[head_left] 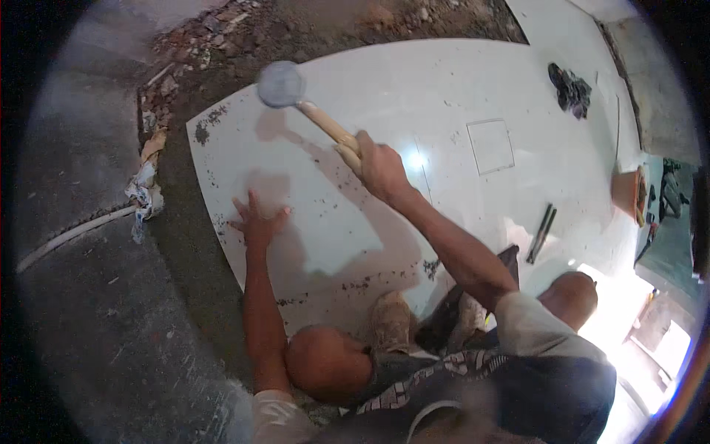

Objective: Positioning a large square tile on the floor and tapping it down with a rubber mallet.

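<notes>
White tile (pixel 333 255) is lying before the person, with crumbs (pixel 202 132) of dirt scattering over its far-left corner. The right hand (pixel 379 169) is closing firmly around the wooden handle of a mallet (pixel 319 120), and the grey head is hanging above the tile, near its far edge. The left hand (pixel 259 224) is spreading its fingers wide, gripping nothing, by the left edge; whether its palm is touching the tile, I cannot tell. Toward the floor's right edge, a black bundle (pixel 570 92) and a brown pot (pixel 628 194) are resting.
</notes>
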Action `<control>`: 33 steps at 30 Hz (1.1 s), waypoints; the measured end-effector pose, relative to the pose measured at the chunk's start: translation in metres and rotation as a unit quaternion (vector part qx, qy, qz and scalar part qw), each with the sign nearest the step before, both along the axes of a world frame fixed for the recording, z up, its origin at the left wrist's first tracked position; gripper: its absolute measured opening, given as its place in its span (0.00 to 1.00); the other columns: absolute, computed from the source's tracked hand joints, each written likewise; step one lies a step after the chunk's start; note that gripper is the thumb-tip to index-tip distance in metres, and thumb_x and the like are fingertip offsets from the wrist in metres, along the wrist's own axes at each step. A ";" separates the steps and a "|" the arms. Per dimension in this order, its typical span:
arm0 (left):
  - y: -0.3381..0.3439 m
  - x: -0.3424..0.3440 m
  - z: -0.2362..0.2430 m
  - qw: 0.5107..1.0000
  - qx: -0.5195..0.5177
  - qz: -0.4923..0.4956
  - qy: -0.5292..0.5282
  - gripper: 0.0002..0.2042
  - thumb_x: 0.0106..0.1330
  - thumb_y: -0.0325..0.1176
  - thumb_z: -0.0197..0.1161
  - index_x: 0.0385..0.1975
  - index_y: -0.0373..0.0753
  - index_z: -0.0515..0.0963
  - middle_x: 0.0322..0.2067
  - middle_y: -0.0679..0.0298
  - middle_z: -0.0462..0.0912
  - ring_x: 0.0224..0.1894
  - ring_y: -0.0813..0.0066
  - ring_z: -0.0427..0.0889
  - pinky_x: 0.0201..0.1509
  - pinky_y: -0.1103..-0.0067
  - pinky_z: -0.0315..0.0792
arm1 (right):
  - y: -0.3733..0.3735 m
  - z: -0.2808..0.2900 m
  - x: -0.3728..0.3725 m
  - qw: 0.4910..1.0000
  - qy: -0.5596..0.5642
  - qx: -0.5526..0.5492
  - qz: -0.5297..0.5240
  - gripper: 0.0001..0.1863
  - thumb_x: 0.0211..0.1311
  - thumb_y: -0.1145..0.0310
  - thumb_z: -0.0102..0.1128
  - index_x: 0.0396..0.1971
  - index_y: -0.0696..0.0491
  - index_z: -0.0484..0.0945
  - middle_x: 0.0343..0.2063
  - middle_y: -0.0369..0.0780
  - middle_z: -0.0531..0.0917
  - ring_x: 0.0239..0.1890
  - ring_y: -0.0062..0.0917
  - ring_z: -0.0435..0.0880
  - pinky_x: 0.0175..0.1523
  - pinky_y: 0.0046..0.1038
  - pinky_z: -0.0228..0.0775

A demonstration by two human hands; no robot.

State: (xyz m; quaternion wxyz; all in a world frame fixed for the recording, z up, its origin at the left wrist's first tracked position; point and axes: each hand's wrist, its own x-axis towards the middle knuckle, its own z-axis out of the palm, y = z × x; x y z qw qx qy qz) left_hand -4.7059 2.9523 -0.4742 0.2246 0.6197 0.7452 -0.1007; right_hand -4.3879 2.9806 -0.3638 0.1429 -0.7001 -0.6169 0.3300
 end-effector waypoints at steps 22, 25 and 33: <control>0.021 0.104 0.020 0.991 0.014 -0.124 -0.057 0.56 0.40 0.61 0.72 0.69 0.61 0.43 0.71 0.60 0.31 0.64 0.19 0.32 0.50 0.30 0.59 | 0.000 0.059 0.016 0.990 0.119 0.075 -0.010 0.23 0.66 0.48 0.48 0.36 0.57 0.67 0.24 0.50 0.80 0.29 0.49 0.80 0.35 0.45 0.71; 0.023 0.122 0.021 0.990 0.001 -0.126 -0.067 0.56 0.40 0.60 0.72 0.70 0.61 0.42 0.71 0.60 0.30 0.64 0.19 0.33 0.51 0.31 0.58 | -0.009 0.007 0.049 0.986 0.106 0.131 -0.015 0.23 0.66 0.48 0.48 0.36 0.57 0.67 0.22 0.51 0.79 0.27 0.50 0.80 0.33 0.46 0.71; 0.025 0.088 0.015 0.985 0.050 -0.144 -0.079 0.56 0.42 0.59 0.71 0.70 0.57 0.41 0.71 0.56 0.31 0.68 0.29 0.35 0.58 0.34 0.51 | -0.023 0.002 0.049 0.995 0.061 0.035 -0.077 0.22 0.66 0.50 0.49 0.35 0.58 0.65 0.19 0.54 0.77 0.25 0.51 0.79 0.30 0.48 0.69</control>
